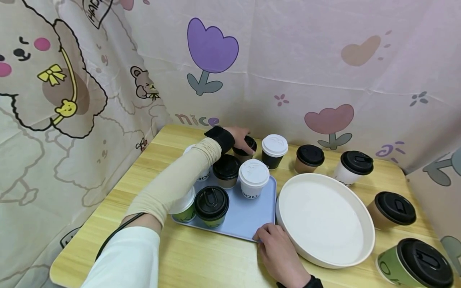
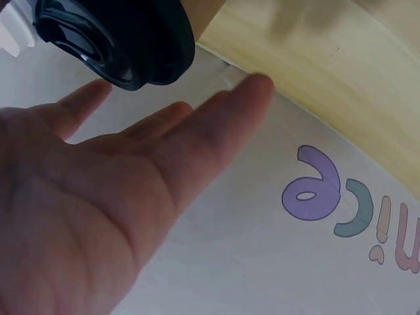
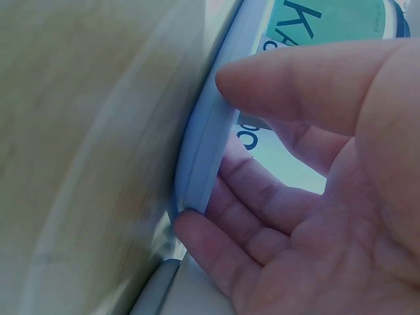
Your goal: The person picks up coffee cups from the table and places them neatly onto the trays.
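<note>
My left hand (image 1: 235, 137) reaches over the tray to a brown cup with a black lid (image 1: 251, 143) at the table's back edge. In the left wrist view its fingers spread out beside that dark lid (image 2: 131, 39). My right hand (image 1: 279, 252) grips the near right corner of the blue tray (image 1: 248, 218), thumb and fingers at the rim (image 3: 203, 151). On the tray stand a green black-lidded cup (image 1: 211, 205), a brown black-lidded cup (image 1: 227, 170), a white cup (image 1: 253, 176) and a green white-lidded cup (image 1: 183, 206). Another white cup (image 1: 204, 175) is partly hidden by my left arm.
A round cream tray (image 1: 324, 220) lies right of the blue one. Around it stand a black cup with white lid (image 1: 274, 148), brown cups (image 1: 309, 158) (image 1: 390, 210), a white cup (image 1: 354, 166) and a green cup (image 1: 414, 262). A printed curtain (image 1: 288, 60) hangs behind the table.
</note>
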Demonstrator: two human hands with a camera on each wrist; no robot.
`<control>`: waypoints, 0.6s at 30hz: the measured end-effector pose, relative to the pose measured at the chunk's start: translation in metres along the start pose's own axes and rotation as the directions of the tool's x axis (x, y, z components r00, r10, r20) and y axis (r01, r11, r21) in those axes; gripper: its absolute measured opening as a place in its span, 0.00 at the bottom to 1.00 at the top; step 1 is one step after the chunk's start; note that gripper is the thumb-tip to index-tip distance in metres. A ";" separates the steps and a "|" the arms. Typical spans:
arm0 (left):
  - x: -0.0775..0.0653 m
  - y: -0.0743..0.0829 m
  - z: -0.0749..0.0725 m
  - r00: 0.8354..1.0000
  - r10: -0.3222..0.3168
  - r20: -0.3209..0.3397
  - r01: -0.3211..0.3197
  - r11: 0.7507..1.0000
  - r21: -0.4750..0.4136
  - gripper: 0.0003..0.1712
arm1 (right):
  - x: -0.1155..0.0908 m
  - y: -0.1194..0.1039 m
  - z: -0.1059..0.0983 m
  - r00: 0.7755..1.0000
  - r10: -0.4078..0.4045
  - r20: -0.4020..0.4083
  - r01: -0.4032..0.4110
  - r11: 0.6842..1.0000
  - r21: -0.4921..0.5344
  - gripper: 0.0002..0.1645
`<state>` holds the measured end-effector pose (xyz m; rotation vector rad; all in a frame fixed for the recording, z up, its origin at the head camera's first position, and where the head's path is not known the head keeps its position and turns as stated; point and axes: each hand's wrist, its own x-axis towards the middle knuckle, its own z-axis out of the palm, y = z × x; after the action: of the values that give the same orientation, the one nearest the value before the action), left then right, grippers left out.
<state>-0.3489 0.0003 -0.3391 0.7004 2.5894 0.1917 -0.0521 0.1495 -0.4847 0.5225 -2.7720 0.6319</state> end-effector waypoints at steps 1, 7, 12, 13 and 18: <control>0.000 0.001 0.000 1.000 0.009 0.001 -0.009 1.000 0.002 0.55 | 0.000 0.000 0.000 1.000 0.001 0.002 -0.001 1.000 0.000 0.16; 0.001 0.005 0.003 0.999 0.045 0.000 -0.045 0.999 0.012 0.54 | 0.000 -0.001 -0.001 1.000 0.006 0.011 -0.006 1.000 0.003 0.16; 0.012 0.004 0.009 0.999 0.034 -0.008 -0.033 0.998 0.052 0.54 | 0.000 -0.001 -0.001 1.000 0.003 0.008 -0.003 1.000 0.000 0.16; 0.015 0.004 0.010 1.000 0.029 -0.008 -0.029 0.998 0.058 0.54 | -0.001 -0.001 -0.001 1.000 0.002 0.006 -0.002 1.000 -0.001 0.16; 0.027 0.000 0.015 1.000 0.016 -0.009 -0.015 0.998 0.064 0.54 | -0.001 0.000 -0.002 1.000 0.007 0.012 -0.007 1.000 -0.001 0.16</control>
<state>-0.3629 0.0146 -0.3633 0.7444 2.6097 0.1175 -0.0510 0.1500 -0.4834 0.5184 -2.7862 0.6306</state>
